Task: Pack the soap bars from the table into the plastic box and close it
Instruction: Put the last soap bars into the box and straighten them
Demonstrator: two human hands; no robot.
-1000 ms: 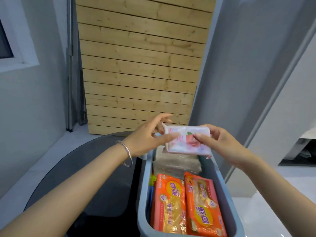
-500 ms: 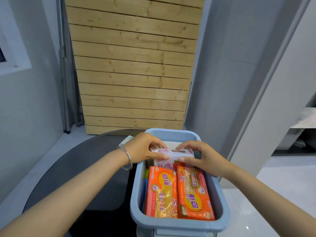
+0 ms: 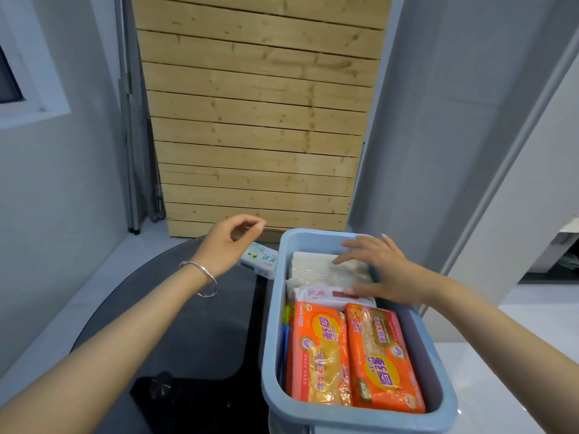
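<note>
left hand (image 3: 230, 245) relaxed, empty, above white soap bar (image 3: 259, 260) on table (image 3: 219, 339) | right hand (image 3: 387, 272) flat, fingers spread, at far end of plastic box (image 3: 277, 308)

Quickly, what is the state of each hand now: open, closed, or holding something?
Left hand: open, fingers loosely curled, holding nothing.
Right hand: open, fingers spread over the plastic box, holding nothing.

Open-topped blue-grey plastic box (image 3: 272, 324), lower right of frame, holds two orange-wrapped soap bars (image 3: 319, 352) flat side by side at its near end, a pink-and-white bar (image 3: 316, 294) behind them, a clear-wrapped white pack (image 3: 313, 266) beyond; a white green-printed bar (image 3: 260, 260) lies just outside its far left corner.
</note>
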